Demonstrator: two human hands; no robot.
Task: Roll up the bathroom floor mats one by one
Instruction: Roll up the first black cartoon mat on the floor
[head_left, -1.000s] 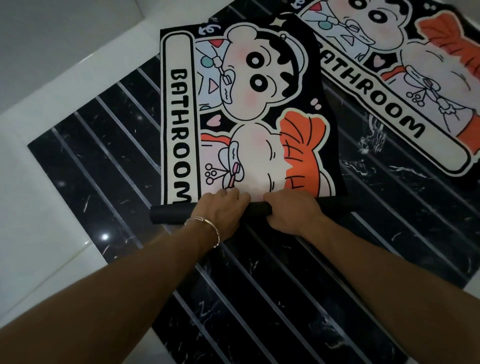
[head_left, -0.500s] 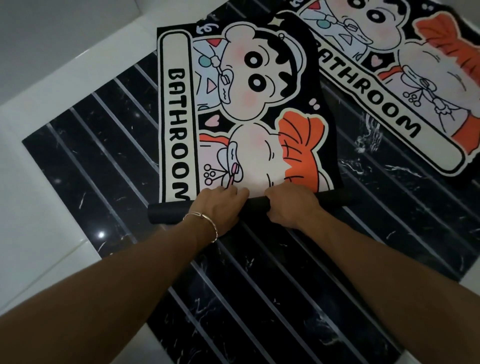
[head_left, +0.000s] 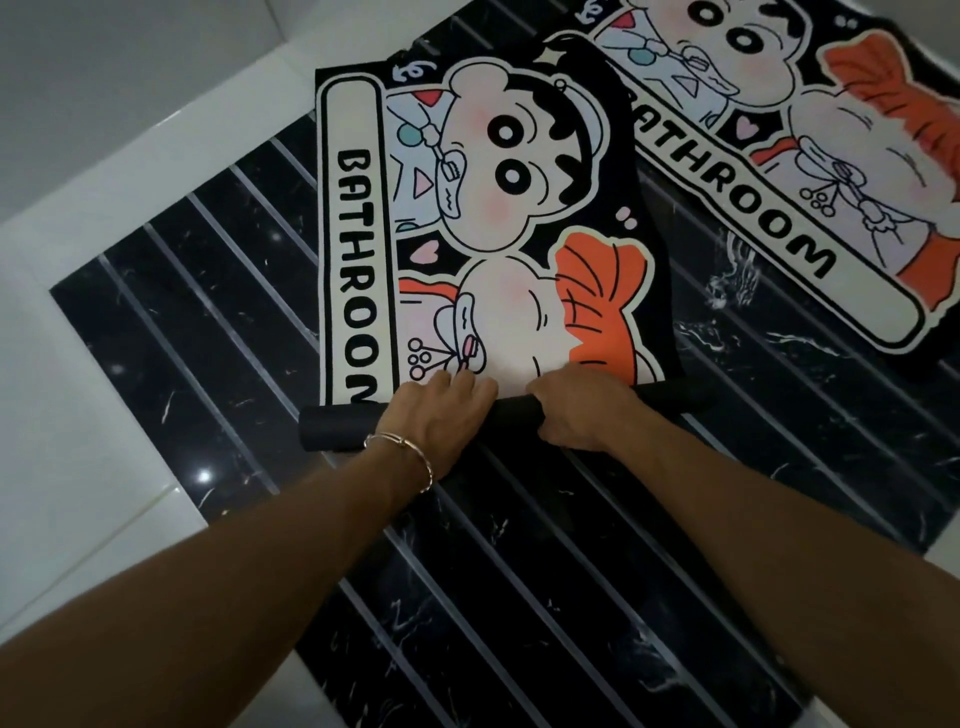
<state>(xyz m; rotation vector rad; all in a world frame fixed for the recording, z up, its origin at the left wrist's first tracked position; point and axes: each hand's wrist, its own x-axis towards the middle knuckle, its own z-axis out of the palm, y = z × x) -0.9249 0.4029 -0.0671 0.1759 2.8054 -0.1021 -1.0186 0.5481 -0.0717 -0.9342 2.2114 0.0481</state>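
A cartoon-printed bathroom mat (head_left: 467, 208) lies on the dark striped floor, its near end wound into a black roll (head_left: 332, 428). My left hand (head_left: 441, 410), with a bracelet at the wrist, lies over the roll, its fingers reaching onto the printed face. My right hand (head_left: 582, 410) grips the roll just to the right, fingers curled round it. A second, flat mat (head_left: 779, 156) with the same print lies at the upper right, its edge tucked beside the first one.
Black marble tiles with pale grooves (head_left: 519, 571) cover the floor. White tile borders (head_left: 78, 389) run along the left and far sides, and a white strip shows at the lower right corner.
The roll has advanced slightly up the mat, covering a bit more of the print. Both hands have stayed on it, close together.
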